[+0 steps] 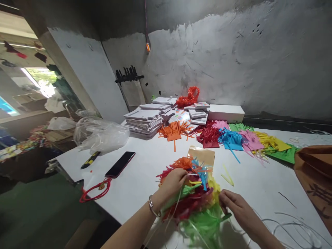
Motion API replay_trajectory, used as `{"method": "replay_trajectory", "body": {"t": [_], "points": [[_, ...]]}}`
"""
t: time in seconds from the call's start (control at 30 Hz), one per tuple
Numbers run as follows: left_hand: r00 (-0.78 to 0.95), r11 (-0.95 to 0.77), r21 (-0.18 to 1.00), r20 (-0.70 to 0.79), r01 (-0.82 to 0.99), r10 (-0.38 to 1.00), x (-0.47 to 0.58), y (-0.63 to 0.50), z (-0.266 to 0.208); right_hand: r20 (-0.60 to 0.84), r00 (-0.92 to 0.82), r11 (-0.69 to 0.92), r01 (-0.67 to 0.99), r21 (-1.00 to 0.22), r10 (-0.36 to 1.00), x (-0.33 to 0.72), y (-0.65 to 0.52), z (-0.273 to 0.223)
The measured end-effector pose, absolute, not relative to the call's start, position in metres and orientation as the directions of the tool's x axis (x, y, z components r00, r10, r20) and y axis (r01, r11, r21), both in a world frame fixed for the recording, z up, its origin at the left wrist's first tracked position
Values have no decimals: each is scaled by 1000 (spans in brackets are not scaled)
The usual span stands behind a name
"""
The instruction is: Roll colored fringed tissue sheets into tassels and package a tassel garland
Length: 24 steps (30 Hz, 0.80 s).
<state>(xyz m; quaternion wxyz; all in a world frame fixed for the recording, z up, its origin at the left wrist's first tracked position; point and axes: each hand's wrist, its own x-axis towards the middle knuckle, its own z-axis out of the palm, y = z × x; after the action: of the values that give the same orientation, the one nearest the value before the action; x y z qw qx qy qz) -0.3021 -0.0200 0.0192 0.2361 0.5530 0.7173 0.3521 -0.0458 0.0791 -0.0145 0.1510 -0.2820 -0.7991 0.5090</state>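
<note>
A bundle of fringed coloured paper strips [197, 200], orange, blue, yellow, red and green, lies on the white table [145, 173] just in front of me. My left hand [173, 183], with a bracelet at the wrist, grips the bundle's left side. At the bundle's lower right edge my right hand [233, 204] pinches the green paper. A tan sheet [203, 155] sticks out from behind the bundle.
Piles of cut paper in orange [174, 130], red, blue, pink, yellow and green run across the far table. Behind them stand stacked white booklets [144, 121] and a white box [225, 112]. A phone [120, 164], clear plastic bag [101, 135] and red cord [94, 192] lie left; brown paper [313, 173] lies right.
</note>
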Motion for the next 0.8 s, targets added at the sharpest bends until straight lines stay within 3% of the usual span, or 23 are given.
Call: {"method": "replay_trajectory", "body": {"t": [0.13,0.23,0.37,0.6,0.8], "points": [[-183,100,899,-23,426,983,-320,-31,40,-69,-766,233,278,-932,639,-6,96,15],[-174,94,946,-41,311,984,-321,-36,48,-173,-795,147,311,-939,581,10,102,25],[-223,104,966,-51,236,974,-318,-37,44,-188,-851,221,331,-918,491,18,112,18],[-286,139,973,-83,182,955,-323,-53,44,-134,-695,235,408,-882,706,66,143,-21],[-310,179,975,-131,130,942,-323,-57,38,-97,-713,285,397,-872,695,63,130,-43]]}}
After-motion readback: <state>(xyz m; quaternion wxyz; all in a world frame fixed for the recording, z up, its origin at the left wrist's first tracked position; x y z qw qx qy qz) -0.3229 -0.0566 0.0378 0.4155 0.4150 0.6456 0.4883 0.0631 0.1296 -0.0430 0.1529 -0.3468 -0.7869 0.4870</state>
